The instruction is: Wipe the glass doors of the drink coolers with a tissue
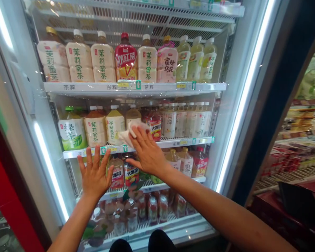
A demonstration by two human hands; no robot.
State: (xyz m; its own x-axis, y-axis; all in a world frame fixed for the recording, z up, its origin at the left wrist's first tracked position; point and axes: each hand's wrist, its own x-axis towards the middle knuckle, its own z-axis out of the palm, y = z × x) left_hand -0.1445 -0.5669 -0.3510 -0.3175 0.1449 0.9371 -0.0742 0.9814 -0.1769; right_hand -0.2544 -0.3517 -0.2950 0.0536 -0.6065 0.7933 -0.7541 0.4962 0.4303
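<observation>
My left hand lies open against the glass door of a lit drinks cooler, fingers spread and pointing up. To its right, my right hand presses a crumpled white cloth to the glass. Part of the cloth sticks out past the fingertips on the left; the rest is hidden under the hand. Behind the glass, near the cloth, stand a pale yellow drink bottle and a red-labelled iced tea bottle. Another iced tea bottle shows between my hands, one shelf lower.
Rows of tea bottles fill the upper shelf. Small bottles stand at the bottom. Bright light strips run down both sides. A red panel is at left. Beyond the dark frame, another stocked shelf stands.
</observation>
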